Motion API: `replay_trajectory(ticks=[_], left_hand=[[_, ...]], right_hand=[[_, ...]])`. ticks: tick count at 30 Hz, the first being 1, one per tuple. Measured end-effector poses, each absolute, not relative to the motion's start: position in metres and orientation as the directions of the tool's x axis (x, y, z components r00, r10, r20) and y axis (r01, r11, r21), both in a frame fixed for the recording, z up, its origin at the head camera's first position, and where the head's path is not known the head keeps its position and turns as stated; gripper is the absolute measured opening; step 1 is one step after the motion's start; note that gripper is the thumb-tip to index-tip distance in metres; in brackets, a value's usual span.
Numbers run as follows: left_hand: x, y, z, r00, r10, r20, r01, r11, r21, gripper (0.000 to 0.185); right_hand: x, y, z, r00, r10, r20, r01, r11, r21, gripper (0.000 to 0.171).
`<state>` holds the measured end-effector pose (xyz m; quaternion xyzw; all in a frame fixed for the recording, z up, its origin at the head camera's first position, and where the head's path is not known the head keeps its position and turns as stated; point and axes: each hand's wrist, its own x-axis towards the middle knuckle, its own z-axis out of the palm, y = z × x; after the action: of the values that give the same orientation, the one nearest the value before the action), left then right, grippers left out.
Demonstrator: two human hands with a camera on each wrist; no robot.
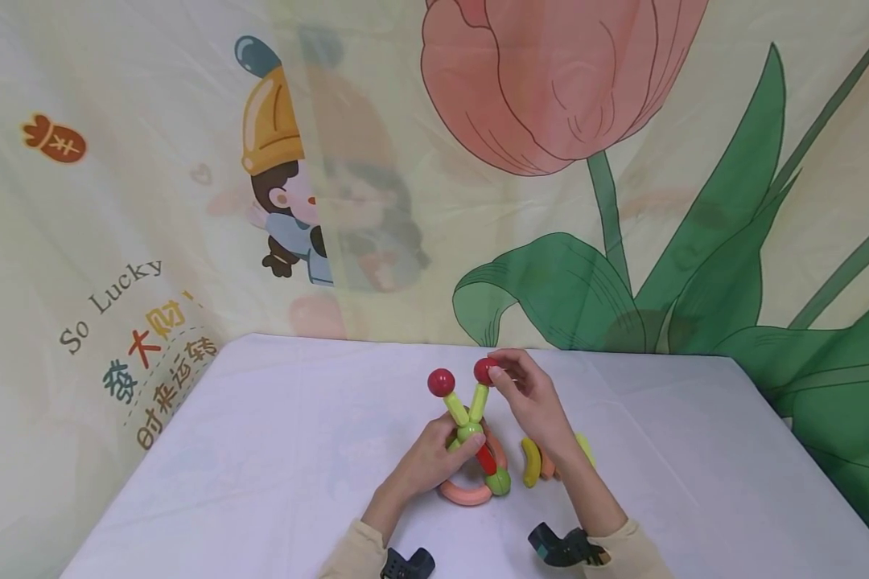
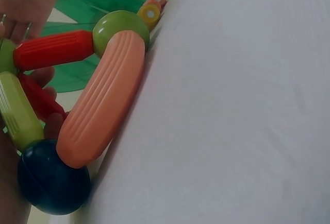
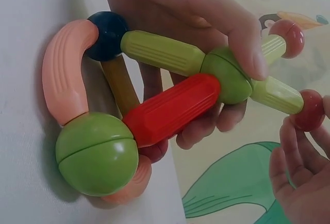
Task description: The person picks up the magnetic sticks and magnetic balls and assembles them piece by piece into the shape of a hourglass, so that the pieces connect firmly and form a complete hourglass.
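Note:
A toy built of ribbed sticks and balls stands on the white tablecloth (image 1: 275,450). My left hand (image 1: 455,444) grips it round the middle green ball (image 3: 227,77), where a red stick (image 3: 170,108) and yellow-green sticks (image 3: 162,51) meet. Two yellow-green sticks rise from that ball in a V, each tipped with a red ball. My right hand (image 1: 498,376) pinches the right red ball (image 3: 309,110); the left red ball (image 1: 441,382) is free. At the base, a pink curved piece (image 2: 100,100) joins a dark blue ball (image 2: 51,183) and a large green ball (image 3: 95,152).
Loose curved pieces lie just right of the toy under my right forearm: a yellow one (image 1: 531,462), an orange one (image 1: 546,466) and a yellow-green one (image 1: 585,446). A printed cloth backdrop (image 1: 623,241) hangs behind the table's far edge.

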<state>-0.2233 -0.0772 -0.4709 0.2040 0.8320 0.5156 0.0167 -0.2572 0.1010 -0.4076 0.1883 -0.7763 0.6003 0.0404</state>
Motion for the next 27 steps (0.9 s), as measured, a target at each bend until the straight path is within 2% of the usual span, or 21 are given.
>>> replay_trajectory(ticks=[4,10,16,22,27], left_hand=[[-0.224,-0.076,-0.471,-0.91,0.366,0.196,0.327,0.343,0.88,0.038],[-0.224,-0.076,-0.472,-0.909,0.363,0.207,0.33,0.318,0.889,0.025],[-0.223,-0.077,-0.472,-0.911,0.367,0.189,0.311,0.308,0.899,0.026],[-0.223,-0.075,-0.471,-0.912,0.37,0.177,0.296,0.297,0.908,0.028],[-0.22,-0.076,-0.463,-0.921,0.353,0.163,0.279,0.309,0.909,0.027]], right_hand=[[-0.256,0.101,-0.407,-0.926,-0.259,0.274,-0.327,0.192,-0.925,0.038],[-0.256,0.105,-0.409,-0.927,-0.273,0.259,-0.322,0.219,-0.921,0.038],[-0.256,0.113,-0.412,-0.917,-0.294,0.27,-0.343,0.234,-0.91,0.037],[-0.257,0.137,-0.418,-0.914,-0.263,0.31,-0.381,0.288,-0.878,0.032],[-0.262,0.164,-0.423,-0.935,-0.244,0.256,-0.334,0.37,-0.867,0.032]])
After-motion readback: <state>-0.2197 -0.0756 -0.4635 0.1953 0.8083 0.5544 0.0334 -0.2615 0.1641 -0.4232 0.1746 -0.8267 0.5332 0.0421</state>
